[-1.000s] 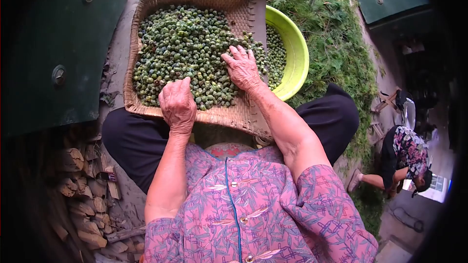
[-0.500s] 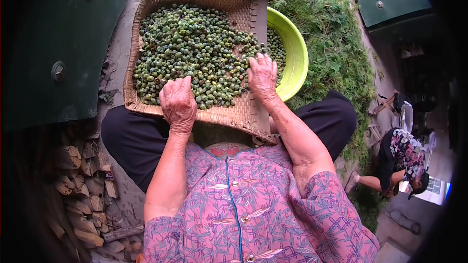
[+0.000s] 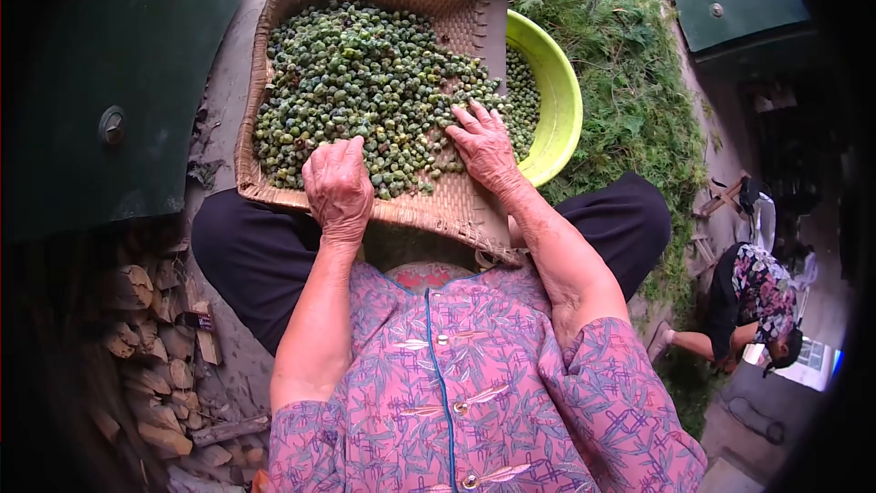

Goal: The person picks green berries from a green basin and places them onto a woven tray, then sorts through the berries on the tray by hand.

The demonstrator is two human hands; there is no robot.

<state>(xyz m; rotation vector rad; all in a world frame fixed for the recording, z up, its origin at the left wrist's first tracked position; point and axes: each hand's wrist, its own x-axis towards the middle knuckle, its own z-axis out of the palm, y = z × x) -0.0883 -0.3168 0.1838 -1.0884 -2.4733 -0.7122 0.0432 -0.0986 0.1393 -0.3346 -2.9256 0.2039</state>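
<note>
A woven basket tray (image 3: 456,210) holds a heap of small round green fruits or seed pods (image 3: 347,73). Its right edge lies over a yellow-green basin (image 3: 558,91) with more of them inside. My left hand (image 3: 338,184) rests at the near edge of the heap, its fingers curled inward; whatever they pinch is hidden. My right hand (image 3: 484,148) is over the tray's right part, fingers spread and touching the pods near the basin, with nothing gripped.
Cut green foliage (image 3: 630,82) covers the ground at right. Split firewood (image 3: 164,374) is piled at lower left, below a dark green cabinet (image 3: 82,128). Another person (image 3: 762,292) bends down at far right.
My right hand has shifted slightly left and its fingers have spread over the pods. My left hand stays at about the same spot, still curled.
</note>
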